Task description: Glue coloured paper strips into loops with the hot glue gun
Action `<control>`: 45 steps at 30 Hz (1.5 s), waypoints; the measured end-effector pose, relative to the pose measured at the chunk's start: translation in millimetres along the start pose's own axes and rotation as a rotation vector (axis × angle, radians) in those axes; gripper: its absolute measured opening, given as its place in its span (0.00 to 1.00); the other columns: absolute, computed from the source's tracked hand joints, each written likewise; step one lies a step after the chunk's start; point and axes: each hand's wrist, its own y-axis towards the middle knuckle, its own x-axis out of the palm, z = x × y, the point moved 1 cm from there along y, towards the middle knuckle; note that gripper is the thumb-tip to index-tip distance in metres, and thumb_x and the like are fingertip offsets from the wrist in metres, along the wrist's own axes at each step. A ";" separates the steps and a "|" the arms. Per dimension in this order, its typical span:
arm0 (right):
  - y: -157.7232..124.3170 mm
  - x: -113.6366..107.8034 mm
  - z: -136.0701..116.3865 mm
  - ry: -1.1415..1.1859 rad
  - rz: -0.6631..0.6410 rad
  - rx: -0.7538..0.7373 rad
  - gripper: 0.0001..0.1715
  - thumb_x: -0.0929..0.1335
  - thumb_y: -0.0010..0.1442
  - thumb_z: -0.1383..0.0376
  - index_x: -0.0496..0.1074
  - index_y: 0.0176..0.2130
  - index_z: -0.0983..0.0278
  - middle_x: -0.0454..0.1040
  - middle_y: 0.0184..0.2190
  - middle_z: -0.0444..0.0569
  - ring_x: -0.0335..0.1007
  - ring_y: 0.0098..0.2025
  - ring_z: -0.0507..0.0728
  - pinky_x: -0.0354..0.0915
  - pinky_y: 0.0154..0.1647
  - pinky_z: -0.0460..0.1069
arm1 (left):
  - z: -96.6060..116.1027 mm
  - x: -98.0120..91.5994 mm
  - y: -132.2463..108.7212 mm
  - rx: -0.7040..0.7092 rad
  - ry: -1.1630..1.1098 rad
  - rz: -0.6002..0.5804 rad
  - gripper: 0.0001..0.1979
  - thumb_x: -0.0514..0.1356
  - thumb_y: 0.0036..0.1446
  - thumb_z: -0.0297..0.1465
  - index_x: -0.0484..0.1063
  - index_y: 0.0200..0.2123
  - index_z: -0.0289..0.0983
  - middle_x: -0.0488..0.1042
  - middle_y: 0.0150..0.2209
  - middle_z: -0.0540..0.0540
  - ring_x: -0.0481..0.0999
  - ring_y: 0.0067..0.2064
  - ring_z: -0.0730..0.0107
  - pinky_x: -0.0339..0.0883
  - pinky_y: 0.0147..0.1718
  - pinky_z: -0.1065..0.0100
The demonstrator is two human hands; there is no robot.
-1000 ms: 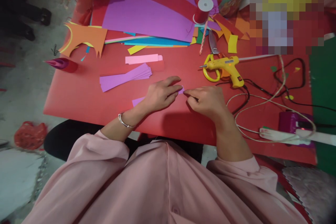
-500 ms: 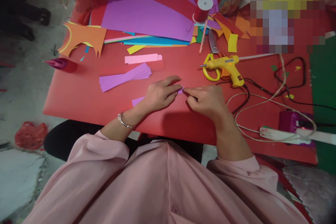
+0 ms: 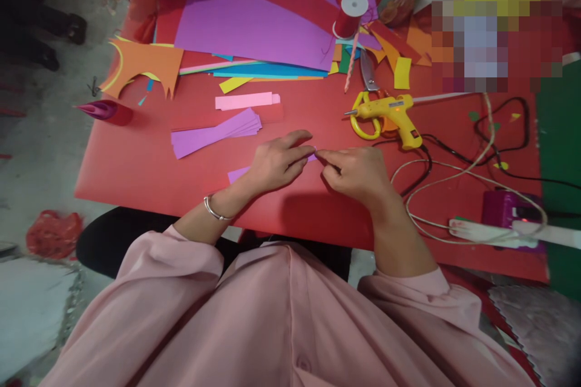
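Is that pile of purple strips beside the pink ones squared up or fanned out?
Fanned out: the purple strips overlap unevenly, with several separate edges showing at the picture's right end.

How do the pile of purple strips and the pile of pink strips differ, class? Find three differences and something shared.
The purple pile is a stronger colour; the pink pile is paler. The purple pile fans out at its right end; the pink pile is nearly aligned. The purple pile looks longer, the pink pile shorter. Both lie flat on the red table, untouched by the left hand.
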 end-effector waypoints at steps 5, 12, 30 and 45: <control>-0.1 0.2 -0.5 -0.017 -0.010 0.001 0.24 0.63 0.64 0.64 0.86 0.48 0.57 0.87 0.37 0.49 0.78 0.34 0.59 0.49 0.33 0.53 | 0.0 -0.2 -0.2 0.002 -0.008 0.000 0.15 0.59 0.71 0.32 0.82 0.54 0.41 0.79 0.63 0.41 0.86 0.52 0.59 0.79 0.44 0.62; -0.1 -0.9 -1.3 -0.030 -0.013 -0.001 0.24 0.63 0.64 0.63 0.86 0.49 0.57 0.87 0.37 0.49 0.78 0.35 0.60 0.48 0.33 0.54 | -1.0 0.6 -0.4 -0.014 -0.023 -0.022 0.16 0.58 0.71 0.33 0.82 0.56 0.42 0.78 0.64 0.40 0.85 0.53 0.58 0.79 0.46 0.60; 0.0 -2.4 -1.7 -0.021 -0.006 -0.006 0.23 0.63 0.64 0.63 0.86 0.47 0.57 0.87 0.36 0.49 0.76 0.34 0.59 0.48 0.32 0.53 | -0.5 0.6 0.3 -0.011 -0.008 -0.028 0.17 0.57 0.71 0.33 0.82 0.56 0.42 0.79 0.64 0.40 0.86 0.53 0.58 0.79 0.47 0.60; 0.3 -4.8 -1.9 -0.007 -0.022 -0.007 0.23 0.63 0.63 0.63 0.87 0.45 0.58 0.87 0.36 0.50 0.78 0.35 0.60 0.50 0.33 0.53 | 0.1 -0.4 0.3 -0.015 -0.006 -0.033 0.16 0.57 0.71 0.33 0.82 0.54 0.43 0.78 0.64 0.41 0.86 0.53 0.58 0.79 0.46 0.60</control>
